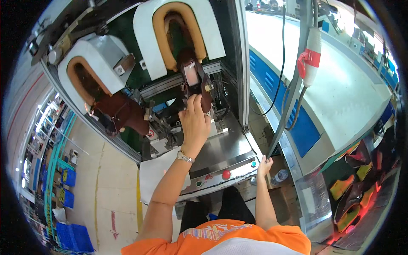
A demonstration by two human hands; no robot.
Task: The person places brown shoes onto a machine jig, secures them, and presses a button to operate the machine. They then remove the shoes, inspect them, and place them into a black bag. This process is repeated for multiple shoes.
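Observation:
My left hand [195,123] reaches up over the machine, its fingers curled against the near end of a dark brown shoe upper [205,95]. The fingertips are partly hidden there. This upper sits on the right station, below a tan U-shaped pad [159,29] in a white housing. Another brown shoe upper [121,111] is at the left station, its end under a second tan U-shaped pad [73,68]. My right hand [264,166] is closed at the right corner of the control panel [240,172], beside a green button [253,164].
A red button [226,174] and another green button [199,184] are on the panel. A white sheet [159,172] lies at its left. Right of the frame post hang a red-and-white plug connector [310,59] and cables. Several shoes [342,187] stand on a rack at far right.

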